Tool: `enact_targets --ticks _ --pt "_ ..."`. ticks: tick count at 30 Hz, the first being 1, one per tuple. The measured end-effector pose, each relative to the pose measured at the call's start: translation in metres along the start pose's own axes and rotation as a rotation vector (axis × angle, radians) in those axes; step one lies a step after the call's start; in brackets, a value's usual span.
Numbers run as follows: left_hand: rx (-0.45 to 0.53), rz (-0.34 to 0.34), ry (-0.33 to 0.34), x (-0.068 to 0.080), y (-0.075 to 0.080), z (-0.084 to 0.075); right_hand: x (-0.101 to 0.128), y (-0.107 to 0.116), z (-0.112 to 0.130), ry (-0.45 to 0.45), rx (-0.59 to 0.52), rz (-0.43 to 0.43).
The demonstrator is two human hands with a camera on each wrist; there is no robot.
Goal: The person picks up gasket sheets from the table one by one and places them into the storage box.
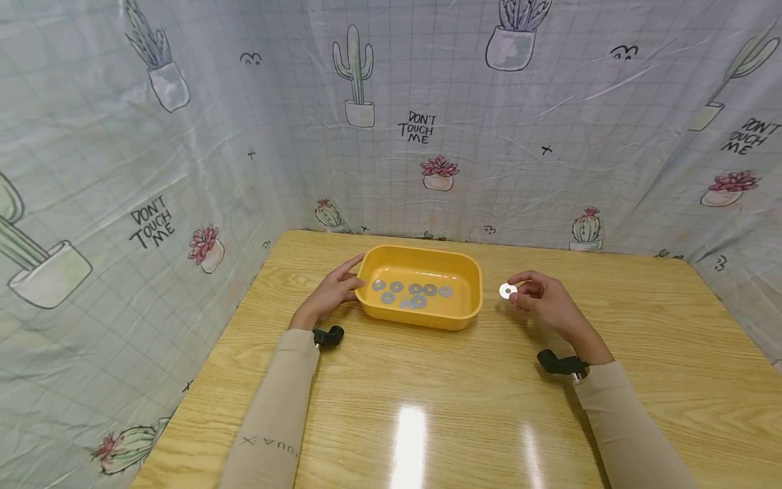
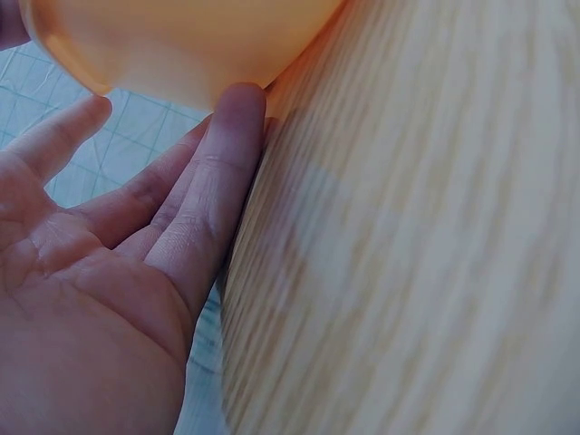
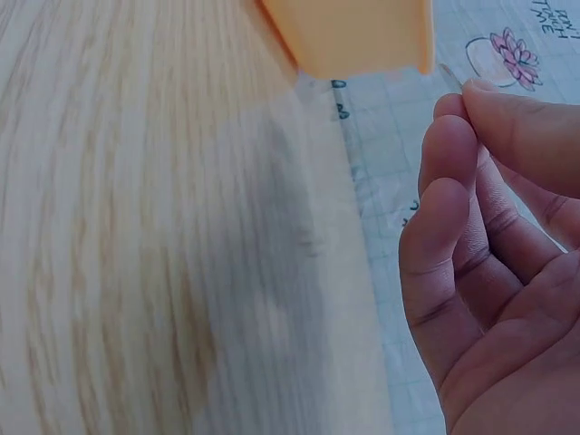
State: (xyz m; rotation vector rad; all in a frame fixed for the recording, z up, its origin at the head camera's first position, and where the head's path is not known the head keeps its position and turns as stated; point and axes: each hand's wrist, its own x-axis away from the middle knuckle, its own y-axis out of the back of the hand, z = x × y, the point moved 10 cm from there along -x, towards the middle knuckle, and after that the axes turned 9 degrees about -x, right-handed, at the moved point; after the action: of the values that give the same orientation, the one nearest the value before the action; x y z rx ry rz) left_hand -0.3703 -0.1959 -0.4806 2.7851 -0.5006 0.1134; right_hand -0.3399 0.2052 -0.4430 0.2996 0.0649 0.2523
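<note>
A yellow plastic basin stands on the wooden table with several flat grey washers spread over its floor. My left hand rests at the basin's left end, thumb at the rim. In the left wrist view its fingers reach fairly straight to the outer wall. To the right of the basin, my right hand pinches one shiny washer between thumb and fingertips, above the table. The right wrist view shows that washer nearly edge-on, its lower part hidden by the fingers.
The wooden table extends in front of the basin and to both sides. A cactus-print cloth hangs along its back and left edges. Each wrist wears a small black camera mount.
</note>
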Motion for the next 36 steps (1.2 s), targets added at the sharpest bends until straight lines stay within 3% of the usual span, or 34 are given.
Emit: enact_targets --ticks 36 --pt "0.011 0.005 0.004 -0.001 0.000 -0.001 0.001 -0.016 0.044 0.082 -0.027 -0.105"
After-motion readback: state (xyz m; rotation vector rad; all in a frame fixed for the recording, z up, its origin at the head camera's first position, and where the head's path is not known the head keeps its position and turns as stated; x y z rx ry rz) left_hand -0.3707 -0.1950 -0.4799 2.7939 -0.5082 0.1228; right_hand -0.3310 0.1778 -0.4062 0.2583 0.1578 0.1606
